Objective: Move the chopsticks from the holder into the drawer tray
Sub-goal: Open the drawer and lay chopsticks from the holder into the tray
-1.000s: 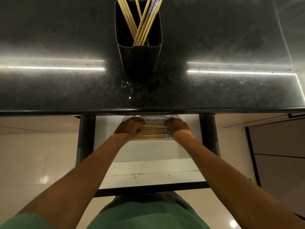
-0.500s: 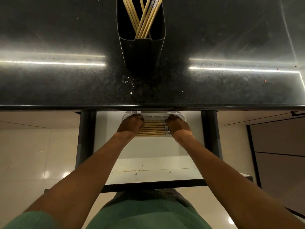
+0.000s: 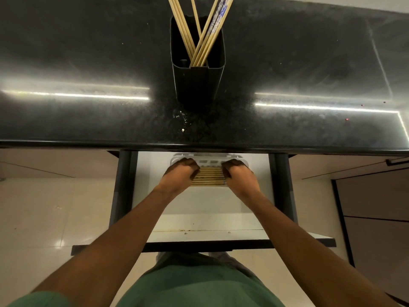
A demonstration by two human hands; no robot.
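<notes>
I see my left hand [image 3: 180,173] and right hand [image 3: 238,175], fingers curled, pressing the two ends of a flat row of chopsticks [image 3: 208,177] in the white tray [image 3: 210,161] at frame centre, inside the open drawer [image 3: 199,237], while more chopsticks [image 3: 204,38] stand crossed in the black holder [image 3: 197,83] on the dark counter [image 3: 88,63] above.

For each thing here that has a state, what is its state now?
Drawer: pulled open.
Tray: partly filled, chopsticks lying flat.
Chopsticks in tray: side by side, both ends under hands.
Holder: upright, chopsticks remain inside.
Left hand: curled on the chopsticks.
Right hand: curled likewise.
</notes>
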